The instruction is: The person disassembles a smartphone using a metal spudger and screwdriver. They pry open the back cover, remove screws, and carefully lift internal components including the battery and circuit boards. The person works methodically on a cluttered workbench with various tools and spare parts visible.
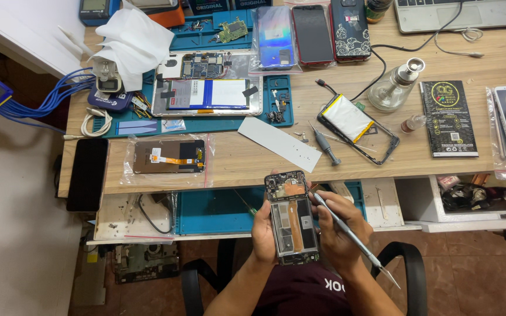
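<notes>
My left hand (pixel 263 231) cupped the opened phone (pixel 291 217) from its left side and underneath, fingers curled round the edge, holding it upright with its top toward the desk (pixel 346 158) and its insides facing me. My right hand (pixel 339 228) was closed on a thin metal tool (pixel 346 237) in a pen grip; the tool slanted from lower right up to the left, its tip resting at the phone's upper right edge, its back end jutting out past my wrist toward the chair arm (pixel 408 263). Both forearms came up from my lap and met at the phone, elbows out. I held the phone below the desk's front edge, over the pulled-out shelf and its blue mat (pixel 215 210), not touching either. There was open room to the right of my right hand, above the floor, and to the left over the mat. On the desk just beyond lay a grey strip (pixel 276 143), a small screwdriver (pixel 325 145) and a phone frame with a battery (pixel 355 126), all well clear of my hands. A bagged screen (pixel 168 157) lay further left.
</notes>
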